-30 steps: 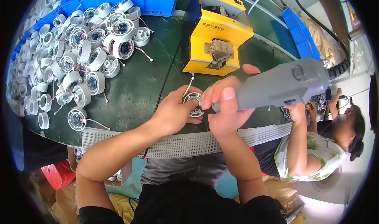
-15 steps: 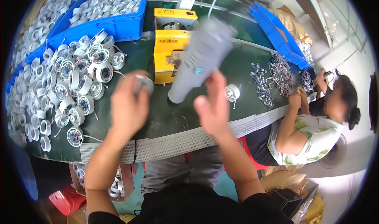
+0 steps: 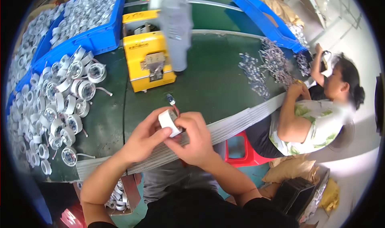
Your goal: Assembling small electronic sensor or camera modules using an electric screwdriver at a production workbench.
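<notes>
In front of me, above the table's near edge, both hands meet around a white plastic ring housing [image 3: 169, 123]. My left hand [image 3: 144, 137] grips its left side between thumb and fingers. My right hand [image 3: 195, 136] pinches at its right side, with the fingertips partly hidden by the ring. A short reddish lead with a small dark end piece [image 3: 171, 99] sticks up from the housing. Beyond my hands a grey power screwdriver [image 3: 176, 31] hangs nearly upright, slightly blurred, beside a yellow screw feeder box [image 3: 147, 61].
A heap of white ring housings [image 3: 64, 103] with wires covers the left of the green table [image 3: 216, 79]. Blue bins [image 3: 90, 37] stand behind it. Small wired parts [image 3: 274, 55] lie at the right, near a seated person [image 3: 302, 119] and another blue bin [image 3: 264, 19].
My hands were apart and have come together on one ring housing. The housing lying right of my right hand is gone from there. The screwdriver has swung from tilted to nearly upright.
</notes>
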The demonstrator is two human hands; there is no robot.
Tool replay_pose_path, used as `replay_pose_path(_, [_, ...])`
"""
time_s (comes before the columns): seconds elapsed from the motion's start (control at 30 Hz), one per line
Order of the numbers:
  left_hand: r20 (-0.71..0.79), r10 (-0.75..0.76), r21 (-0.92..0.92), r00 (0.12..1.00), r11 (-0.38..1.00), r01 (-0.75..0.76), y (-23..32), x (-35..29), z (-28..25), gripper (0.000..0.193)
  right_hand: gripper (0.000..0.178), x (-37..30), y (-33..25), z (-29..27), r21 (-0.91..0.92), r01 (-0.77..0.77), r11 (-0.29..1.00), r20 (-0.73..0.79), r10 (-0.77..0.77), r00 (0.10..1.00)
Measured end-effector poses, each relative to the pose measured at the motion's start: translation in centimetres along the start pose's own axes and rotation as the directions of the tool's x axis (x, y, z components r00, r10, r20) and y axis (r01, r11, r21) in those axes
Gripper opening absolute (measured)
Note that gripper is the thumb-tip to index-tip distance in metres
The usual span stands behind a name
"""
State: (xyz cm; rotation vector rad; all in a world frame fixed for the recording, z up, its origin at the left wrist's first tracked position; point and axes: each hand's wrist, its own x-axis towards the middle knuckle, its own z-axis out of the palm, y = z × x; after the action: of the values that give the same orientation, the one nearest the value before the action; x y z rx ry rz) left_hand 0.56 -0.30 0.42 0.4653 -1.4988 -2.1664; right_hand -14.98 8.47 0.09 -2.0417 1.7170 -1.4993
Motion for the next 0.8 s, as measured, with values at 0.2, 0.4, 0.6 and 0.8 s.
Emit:
replay_pose_path(0.2, [-0.076, 0.032, 0.172, 0.997, 0.985, -0.018, 0.8, -0.1, -1.4, 0.063, 0.040, 2.8, 1.8, -2.7, 0.196, -0.210, 0.958, -0.093, 0.231, 0.968])
replay_pose_path(0.4, [-0.129, 0.148, 0.210, 0.981, 0.970, -0.118, 0.1, -0.1, -1.4, 0.057, 0.030, 1.9, 3.5, -0.2, 0.296, -0.542, 0.787, 0.259, 0.479, 0.838])
replay_pose_path(0.6, [0.367, 0.509, 0.889, 0.779, 0.056, -0.455, 1.2, 0.7, -1.7, 0.044, 0.019, 3.4, 4.7, -1.7, 0.142, -0.576, 0.805, 0.537, 0.426, 0.728])
replay_pose_path(0.8, [0.390, 0.586, 0.906, 0.710, -0.107, -0.409, 0.7, 0.0, -1.4, 0.034, 0.017, 3.8, 4.5, -1.6, 0.529, -0.759, 0.380, 0.657, 0.383, 0.649])
